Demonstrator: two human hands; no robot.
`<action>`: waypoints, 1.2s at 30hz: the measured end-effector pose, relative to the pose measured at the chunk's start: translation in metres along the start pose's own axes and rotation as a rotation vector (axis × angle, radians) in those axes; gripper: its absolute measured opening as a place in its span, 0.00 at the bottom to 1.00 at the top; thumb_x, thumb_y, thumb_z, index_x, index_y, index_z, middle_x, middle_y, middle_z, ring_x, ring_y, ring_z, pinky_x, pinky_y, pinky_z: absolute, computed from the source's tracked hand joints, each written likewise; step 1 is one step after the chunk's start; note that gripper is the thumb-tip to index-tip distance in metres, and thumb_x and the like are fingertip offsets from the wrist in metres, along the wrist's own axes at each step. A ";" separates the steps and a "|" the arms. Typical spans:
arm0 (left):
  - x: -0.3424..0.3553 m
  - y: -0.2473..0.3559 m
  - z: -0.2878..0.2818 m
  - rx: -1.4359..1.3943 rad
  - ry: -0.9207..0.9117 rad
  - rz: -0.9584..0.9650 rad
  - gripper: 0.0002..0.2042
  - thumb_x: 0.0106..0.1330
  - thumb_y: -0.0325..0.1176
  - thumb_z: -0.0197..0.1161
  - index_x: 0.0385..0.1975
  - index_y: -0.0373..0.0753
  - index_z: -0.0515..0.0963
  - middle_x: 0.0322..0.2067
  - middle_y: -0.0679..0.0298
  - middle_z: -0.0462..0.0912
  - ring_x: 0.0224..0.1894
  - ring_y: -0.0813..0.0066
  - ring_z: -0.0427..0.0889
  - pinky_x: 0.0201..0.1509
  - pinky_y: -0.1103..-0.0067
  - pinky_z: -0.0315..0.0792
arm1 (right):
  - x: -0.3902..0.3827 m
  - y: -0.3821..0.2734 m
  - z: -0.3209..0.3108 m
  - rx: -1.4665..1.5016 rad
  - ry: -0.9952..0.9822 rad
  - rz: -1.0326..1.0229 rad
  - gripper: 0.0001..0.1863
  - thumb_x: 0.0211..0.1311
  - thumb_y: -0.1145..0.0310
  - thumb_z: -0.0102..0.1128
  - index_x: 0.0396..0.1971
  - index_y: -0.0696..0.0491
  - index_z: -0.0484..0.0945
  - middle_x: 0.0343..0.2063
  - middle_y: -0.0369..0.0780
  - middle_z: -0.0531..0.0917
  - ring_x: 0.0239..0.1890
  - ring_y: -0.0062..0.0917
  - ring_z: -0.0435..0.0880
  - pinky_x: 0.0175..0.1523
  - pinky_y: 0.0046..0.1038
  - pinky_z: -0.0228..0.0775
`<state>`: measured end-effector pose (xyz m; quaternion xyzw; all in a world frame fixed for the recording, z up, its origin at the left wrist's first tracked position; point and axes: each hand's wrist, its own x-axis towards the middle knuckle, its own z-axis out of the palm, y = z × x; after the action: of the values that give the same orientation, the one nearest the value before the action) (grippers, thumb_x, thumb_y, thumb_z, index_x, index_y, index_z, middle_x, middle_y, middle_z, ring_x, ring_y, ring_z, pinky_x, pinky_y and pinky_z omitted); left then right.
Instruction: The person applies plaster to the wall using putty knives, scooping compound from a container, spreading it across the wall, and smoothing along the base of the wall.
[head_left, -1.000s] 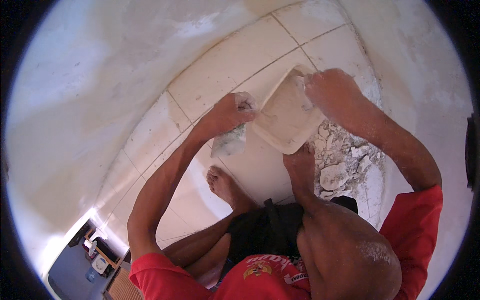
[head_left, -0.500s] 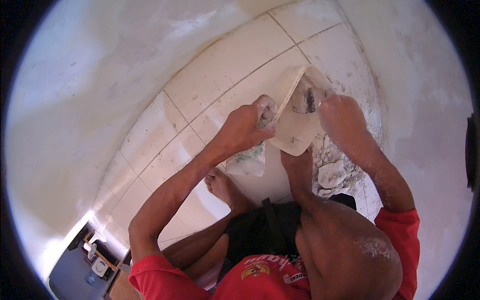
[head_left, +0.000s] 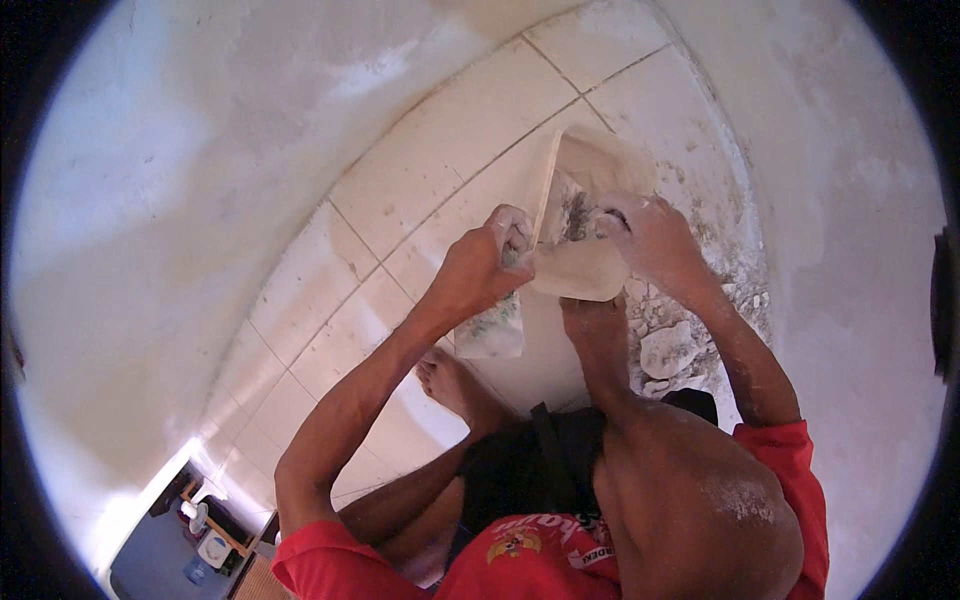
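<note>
A pale, translucent rectangular tub (head_left: 583,272) is tilted toward me above the tiled floor. My left hand (head_left: 497,250), dusted white, is closed on its left rim with curled fingers. At the tub's right side, my right hand (head_left: 655,243) reaches in over the edge, fingers bent together. Something dark shows at those fingertips, and I cannot make out what it is. Inside the tub lies a grey and blackish patch (head_left: 573,215), its kind unclear. Below my left hand is a whitish packet (head_left: 490,332) with green print; whether it hangs or lies on the floor, I cannot tell.
Broken plaster chunks (head_left: 668,350) and white dust cover the tiles (head_left: 400,160) at the right, beside my foot (head_left: 595,325). Pale walls (head_left: 850,250) close in on the right and far left. Household items (head_left: 205,540) stand far off at the lower left.
The tub has shifted slightly left and turned, its left rim now more upright. My right hand has moved left and slightly down, further over the opening. My left hand stays on the rim.
</note>
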<state>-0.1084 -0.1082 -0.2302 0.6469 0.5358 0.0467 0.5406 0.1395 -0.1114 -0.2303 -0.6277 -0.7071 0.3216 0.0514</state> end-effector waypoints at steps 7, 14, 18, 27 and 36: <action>0.002 -0.053 -0.008 -0.163 0.082 0.021 0.17 0.61 0.29 0.64 0.48 0.33 0.70 0.35 0.60 0.81 0.40 0.71 0.80 0.47 0.74 0.74 | -0.002 0.013 -0.044 0.456 -0.188 0.141 0.15 0.63 0.62 0.58 0.41 0.59 0.79 0.28 0.42 0.83 0.30 0.25 0.84 0.39 0.29 0.75; -0.011 -0.040 -0.056 -0.311 0.021 -0.201 0.19 0.67 0.41 0.63 0.51 0.34 0.71 0.39 0.65 0.77 0.37 0.77 0.76 0.42 0.80 0.73 | -0.022 0.043 -0.056 0.730 -0.150 0.155 0.12 0.63 0.68 0.60 0.43 0.58 0.77 0.33 0.35 0.79 0.33 0.17 0.78 0.39 0.23 0.72; -0.016 -0.033 -0.071 -0.620 0.077 -0.162 0.23 0.65 0.39 0.67 0.54 0.33 0.69 0.42 0.64 0.78 0.40 0.77 0.79 0.45 0.80 0.76 | -0.030 0.044 -0.062 0.773 0.013 0.048 0.15 0.59 0.72 0.64 0.46 0.58 0.76 0.38 0.35 0.78 0.37 0.17 0.76 0.44 0.21 0.71; -0.001 0.036 -0.044 -1.372 0.196 -0.039 0.16 0.72 0.32 0.56 0.55 0.29 0.69 0.52 0.57 0.78 0.53 0.68 0.80 0.59 0.69 0.76 | -0.024 0.003 -0.078 0.466 0.503 -0.453 0.15 0.57 0.77 0.64 0.46 0.53 0.80 0.40 0.42 0.78 0.40 0.30 0.80 0.44 0.28 0.74; -0.015 0.077 -0.038 -1.404 0.315 0.109 0.13 0.71 0.31 0.58 0.52 0.37 0.69 0.50 0.62 0.78 0.52 0.72 0.79 0.59 0.70 0.75 | -0.007 -0.005 -0.057 0.241 0.697 -0.552 0.25 0.46 0.87 0.64 0.46 0.49 0.81 0.40 0.43 0.77 0.41 0.36 0.79 0.40 0.30 0.76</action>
<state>-0.0897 -0.0827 -0.1491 0.1583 0.4178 0.4997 0.7421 0.1638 -0.0954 -0.1809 -0.4759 -0.7459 0.1454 0.4427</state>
